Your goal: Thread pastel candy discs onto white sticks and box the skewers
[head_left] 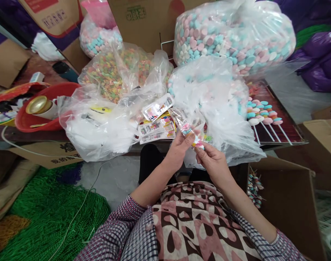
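In front of my body, a clear printed wrapper slants down between my two hands, with pink, white and blue marshmallow pieces showing at its lower part. My left hand pinches the middle of the wrapper between thumb and fingers. At the lower end, my right hand is closed with thumb and fingertips on the same wrapper. Just left of it on the table lie stacks of printed cards or wrappers. Plastic bags spread over the table edge behind and right of my hands.
Bags of marshmallows and of small gummy candies stand at the back. Marshmallow sticks lie at the right, above an open cardboard box holding more. A red basin is left; green strands cover the floor.
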Available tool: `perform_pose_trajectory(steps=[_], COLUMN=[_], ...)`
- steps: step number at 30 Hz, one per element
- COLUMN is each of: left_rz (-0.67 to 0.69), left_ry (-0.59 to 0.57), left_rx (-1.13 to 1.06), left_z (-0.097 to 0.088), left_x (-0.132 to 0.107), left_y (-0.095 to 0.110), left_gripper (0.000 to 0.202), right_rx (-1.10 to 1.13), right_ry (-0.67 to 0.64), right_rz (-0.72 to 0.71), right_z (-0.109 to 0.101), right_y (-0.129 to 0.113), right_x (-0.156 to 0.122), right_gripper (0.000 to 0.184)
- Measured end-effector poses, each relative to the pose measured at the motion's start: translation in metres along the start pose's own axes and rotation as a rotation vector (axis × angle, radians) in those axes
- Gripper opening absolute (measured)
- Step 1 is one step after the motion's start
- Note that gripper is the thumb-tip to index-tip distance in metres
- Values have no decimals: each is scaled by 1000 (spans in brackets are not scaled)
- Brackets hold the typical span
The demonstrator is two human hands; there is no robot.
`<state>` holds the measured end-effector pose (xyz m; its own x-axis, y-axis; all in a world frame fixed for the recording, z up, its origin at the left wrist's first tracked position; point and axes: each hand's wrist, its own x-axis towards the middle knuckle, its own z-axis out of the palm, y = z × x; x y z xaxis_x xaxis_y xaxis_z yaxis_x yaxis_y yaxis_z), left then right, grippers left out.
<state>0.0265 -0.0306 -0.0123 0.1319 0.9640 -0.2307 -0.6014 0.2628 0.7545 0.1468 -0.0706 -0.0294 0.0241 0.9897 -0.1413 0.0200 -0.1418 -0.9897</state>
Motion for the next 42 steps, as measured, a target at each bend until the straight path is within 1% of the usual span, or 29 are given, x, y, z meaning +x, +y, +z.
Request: perform_pose_trajectory(steps=[2,3,5,7,9,11,14,16,17,18,19,21,22,24,26,28,29,32,34,36,38,42], left_rz=[35,44,39,31,22,9,-9,-19,-20,-20,-18,-11,-8,-10,-14,-20,-24,-56,-91,-113,-123,-132], left_ry=[-69,-85,-80,-94,-116,-124,-71,-11,19,46,68,88,85,66,52,22,-16,-186,-267,-288,-283,-237], left_rx=[2,14,31,39,39,44,34,-6,-34,-59,-77,-85,-79,-67,-59,-50,-45,-31,-20,-6,12,43], left_z=[1,2,3,5,7,8,8,8,8,7,7,7,8,9,10,8,6,-1,-5,-5,-3,1], left_x=[2,3,4,3,1,0,4,9,12,15,17,20,20,18,14,10,9,6,7,8,9,10], left_y=[10,14,19,17,12,5,1,3,5,6,8,8,7,4,2,4,6,13,14,11,7,-1], left_gripper=[39,41,43,44,43,41,40,37,36,35,34,36,37,41,44,48,49,54,51,43,39,44], right_rx=[-1,3,28,81,148,207,223,158,96,15,-74,-231,-280,-300,-230,-87,1,254,361,417,435,408], right_ry=[-11,-34,-92,-136,-160,-171,-196,-228,-231,-221,-195,-109,-70,-24,-32,-75,-101,-189,-247,-272,-245,-154], right_rz=[2,12,47,104,162,200,217,191,158,112,56,-58,-100,-131,-84,14,70,208,267,295,292,246], right_z=[-1,-1,-1,-1,-1,-1,-4,-7,-9,-12,-13,-15,-16,-14,-11,-8,-7,-6,-7,-8,-7,-2], right_y=[-2,-3,-4,-4,-4,-6,-7,-5,-4,-1,2,7,10,13,14,12,11,6,3,2,1,1], right_x=[-2,-2,-4,-5,-5,-4,-5,-6,-6,-6,-7,-7,-7,-6,-6,-5,-5,-5,-5,-6,-7,-9], right_gripper=[43,42,39,39,44,52,67,73,73,69,61,41,35,32,33,36,36,37,34,32,31,32])
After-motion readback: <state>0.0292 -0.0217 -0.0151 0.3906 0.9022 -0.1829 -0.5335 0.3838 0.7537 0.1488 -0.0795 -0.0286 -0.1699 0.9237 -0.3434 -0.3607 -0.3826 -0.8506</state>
